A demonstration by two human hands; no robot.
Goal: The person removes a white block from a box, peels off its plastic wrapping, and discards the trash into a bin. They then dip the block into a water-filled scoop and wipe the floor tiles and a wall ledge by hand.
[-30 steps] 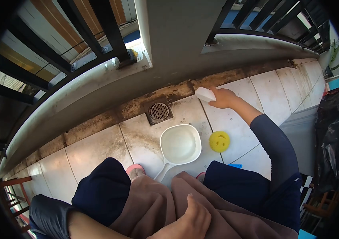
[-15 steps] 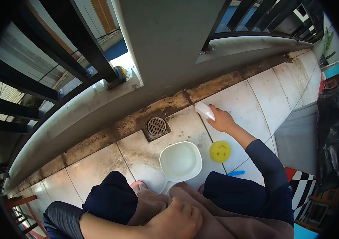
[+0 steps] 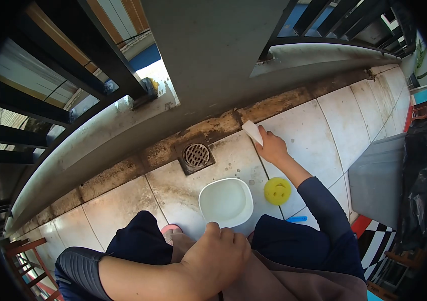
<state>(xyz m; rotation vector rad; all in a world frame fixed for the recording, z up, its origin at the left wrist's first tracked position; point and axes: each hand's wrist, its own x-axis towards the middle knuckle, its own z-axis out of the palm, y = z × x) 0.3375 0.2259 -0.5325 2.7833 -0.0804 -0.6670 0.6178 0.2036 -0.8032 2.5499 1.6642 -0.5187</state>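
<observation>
My right hand (image 3: 273, 147) is closed around a small white block-shaped thing (image 3: 252, 131), which I cannot identify further. It is held over the floor tiles near the dirty wall edge. My left hand (image 3: 218, 258) is curled in front of my lap, its palm side hidden. Just beyond it stands a white water dipper (image 3: 226, 201) with liquid in it; its handle is hidden. A round yellow sponge (image 3: 277, 191) with a smiling-face pattern lies on the tiles, and a blue-handled tool (image 3: 297, 218) is partly visible near my knee.
A square floor drain (image 3: 197, 156) sits beside the stained ledge (image 3: 218, 128) at the wall's foot. A grey bin (image 3: 380, 175) with a black plastic bag (image 3: 419, 170) stands at right. Black railings (image 3: 88, 50) top the low wall.
My right hand has moved slightly away from me and left with the white thing, toward the stained ledge. My left hand has risen forward and now covers the dipper's handle.
</observation>
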